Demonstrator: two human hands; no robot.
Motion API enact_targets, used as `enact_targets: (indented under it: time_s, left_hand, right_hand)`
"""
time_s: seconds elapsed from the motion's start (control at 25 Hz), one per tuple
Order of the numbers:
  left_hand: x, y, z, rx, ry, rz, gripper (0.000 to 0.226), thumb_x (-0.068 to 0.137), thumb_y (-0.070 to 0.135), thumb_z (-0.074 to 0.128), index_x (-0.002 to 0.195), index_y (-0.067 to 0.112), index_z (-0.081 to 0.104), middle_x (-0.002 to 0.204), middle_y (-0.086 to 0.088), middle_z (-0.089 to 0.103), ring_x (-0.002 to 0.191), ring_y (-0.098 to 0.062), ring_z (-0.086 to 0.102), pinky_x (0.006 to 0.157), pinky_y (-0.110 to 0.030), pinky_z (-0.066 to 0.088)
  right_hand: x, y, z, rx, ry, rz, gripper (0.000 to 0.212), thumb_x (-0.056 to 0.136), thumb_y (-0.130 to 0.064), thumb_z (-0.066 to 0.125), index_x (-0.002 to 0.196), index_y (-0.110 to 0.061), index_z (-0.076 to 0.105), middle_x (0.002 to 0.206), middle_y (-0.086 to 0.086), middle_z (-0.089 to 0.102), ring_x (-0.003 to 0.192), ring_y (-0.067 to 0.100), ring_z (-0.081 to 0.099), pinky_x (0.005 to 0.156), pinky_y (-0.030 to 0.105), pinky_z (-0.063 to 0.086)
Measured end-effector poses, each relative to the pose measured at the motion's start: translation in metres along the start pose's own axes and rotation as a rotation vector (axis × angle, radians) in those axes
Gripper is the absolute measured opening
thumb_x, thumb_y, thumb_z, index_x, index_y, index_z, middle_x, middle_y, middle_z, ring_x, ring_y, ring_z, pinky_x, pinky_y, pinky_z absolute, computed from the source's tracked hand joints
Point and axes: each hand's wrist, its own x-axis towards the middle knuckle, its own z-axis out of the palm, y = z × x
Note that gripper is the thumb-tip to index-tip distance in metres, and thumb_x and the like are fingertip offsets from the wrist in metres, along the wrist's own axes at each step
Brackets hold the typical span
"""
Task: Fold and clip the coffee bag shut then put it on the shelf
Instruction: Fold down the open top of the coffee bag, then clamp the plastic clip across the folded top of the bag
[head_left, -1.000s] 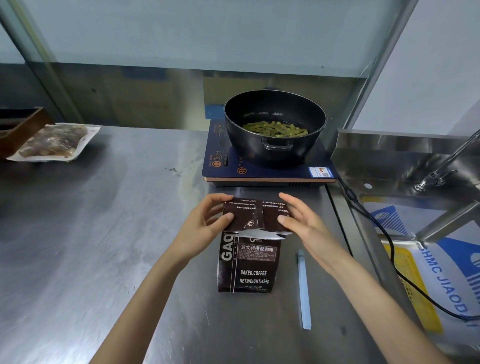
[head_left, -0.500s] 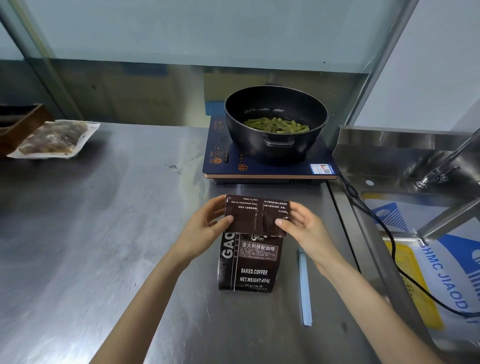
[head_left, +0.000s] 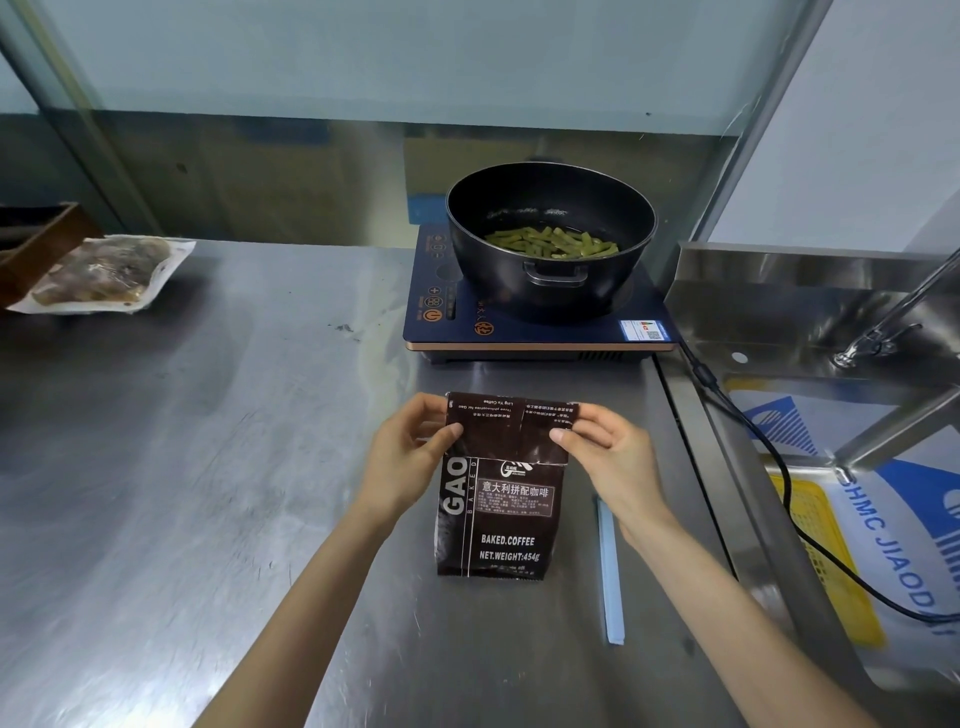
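Note:
A dark brown coffee bag (head_left: 498, 519) lies flat on the steel counter, its label facing up. Its top flap (head_left: 506, 428) is folded down toward me over the front. My left hand (head_left: 405, 457) pinches the flap's left edge, thumb on top. My right hand (head_left: 608, 457) pinches the right edge the same way. A long pale blue sealing clip (head_left: 609, 569) lies on the counter just right of the bag, under my right wrist, untouched.
A black pot of green beans (head_left: 550, 239) sits on a blue induction cooker (head_left: 431, 306) right behind the bag. Its cable (head_left: 769, 457) runs into the sink (head_left: 810, 312) at right. A vacuum-packed food pouch (head_left: 104, 273) and wooden box (head_left: 31, 239) lie far left.
The folded flap has been pressed flatter against the bag front, and both hands have shifted slightly outward to its side edges. The clip has stayed in place.

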Motion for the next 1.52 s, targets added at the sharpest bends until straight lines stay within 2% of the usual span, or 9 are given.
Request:
enact_targets:
  time_s: [0.16,0.36,0.56,0.72,0.8,0.92,1.04,1.2,1.52]
  left_hand:
    - [0.0,0.0,-0.001,-0.023,-0.011,-0.008,0.013,0.082,0.002,0.057,0.084,0.015,0.057,0.09,-0.005,0.064,0.085,-0.023,0.061,0.078,-0.029,0.049]
    - [-0.002,-0.001,-0.002,-0.06,-0.066,-0.006,0.015,0.084,0.002,0.055,0.095,0.011,0.056,0.099,-0.005,0.064,0.093,-0.017,0.061,0.082,-0.022,0.05]
    - [-0.005,-0.001,-0.002,-0.093,-0.085,-0.005,0.018,0.084,0.001,0.053,0.102,0.007,0.054,0.107,-0.012,0.063,0.097,-0.019,0.06,0.088,-0.026,0.049]
    - [-0.006,-0.003,-0.003,-0.102,-0.079,0.008,0.017,0.085,0.002,0.052,0.099,0.011,0.054,0.099,-0.004,0.063,0.088,-0.007,0.061,0.076,-0.011,0.051]
    - [-0.006,-0.004,-0.003,-0.12,-0.084,0.009,0.017,0.085,0.001,0.051,0.1,0.01,0.054,0.097,-0.001,0.062,0.084,-0.002,0.061,0.073,-0.008,0.05]
    - [-0.005,-0.004,-0.002,-0.131,-0.083,0.006,0.018,0.085,0.0,0.051,0.101,0.01,0.053,0.095,0.002,0.063,0.084,-0.002,0.061,0.071,-0.007,0.049]
    - [-0.005,-0.005,-0.002,-0.131,-0.079,0.011,0.018,0.085,0.001,0.052,0.099,0.013,0.054,0.095,0.004,0.063,0.082,-0.001,0.062,0.07,-0.007,0.049]
    - [-0.005,-0.006,-0.003,-0.131,-0.09,0.024,0.02,0.085,0.002,0.052,0.097,0.017,0.054,0.095,0.005,0.063,0.078,0.006,0.064,0.067,-0.007,0.049]
    - [-0.006,-0.006,-0.001,-0.165,-0.071,0.042,0.028,0.085,0.001,0.052,0.099,0.024,0.053,0.099,0.006,0.063,0.084,0.003,0.063,0.072,-0.008,0.049]
  right_hand:
    - [0.0,-0.002,-0.001,-0.001,-0.027,-0.014,0.025,0.075,-0.004,0.066,0.098,-0.013,0.063,0.083,-0.003,0.068,0.073,0.0,0.063,0.065,0.002,0.046]
    - [0.0,-0.003,-0.003,-0.036,-0.091,-0.057,0.029,0.079,-0.004,0.062,0.105,-0.015,0.059,0.096,-0.002,0.066,0.09,0.004,0.061,0.084,0.014,0.048]
    - [-0.002,0.002,-0.009,-0.069,-0.102,-0.117,0.023,0.088,-0.013,0.051,0.109,-0.02,0.056,0.095,-0.018,0.059,0.087,-0.013,0.055,0.075,-0.003,0.04]
    - [-0.001,0.022,-0.027,-0.234,0.021,-0.078,0.019,0.088,-0.015,0.051,0.105,-0.017,0.058,0.09,-0.006,0.061,0.083,-0.001,0.055,0.068,-0.003,0.039]
    - [-0.004,0.039,-0.035,-0.361,0.051,-0.022,0.02,0.085,-0.015,0.055,0.105,-0.014,0.058,0.087,-0.002,0.06,0.08,0.008,0.057,0.069,0.004,0.04]
    - [-0.011,0.065,-0.043,-0.576,0.029,0.075,0.027,0.081,-0.021,0.06,0.107,-0.013,0.055,0.091,0.001,0.057,0.084,0.017,0.056,0.076,0.024,0.04]
    - [-0.018,0.085,-0.046,-0.738,-0.017,0.155,0.039,0.077,-0.029,0.064,0.109,-0.012,0.051,0.094,0.003,0.051,0.086,0.02,0.052,0.074,0.028,0.039]
    - [-0.024,0.096,-0.043,-0.894,-0.059,0.217,0.047,0.075,-0.031,0.066,0.111,-0.008,0.047,0.104,0.013,0.053,0.101,0.031,0.05,0.083,0.037,0.042]
    - [-0.026,0.095,-0.039,-0.939,-0.013,0.168,0.02,0.081,-0.01,0.055,0.1,-0.006,0.053,0.104,0.016,0.057,0.092,0.033,0.056,0.077,0.039,0.046]
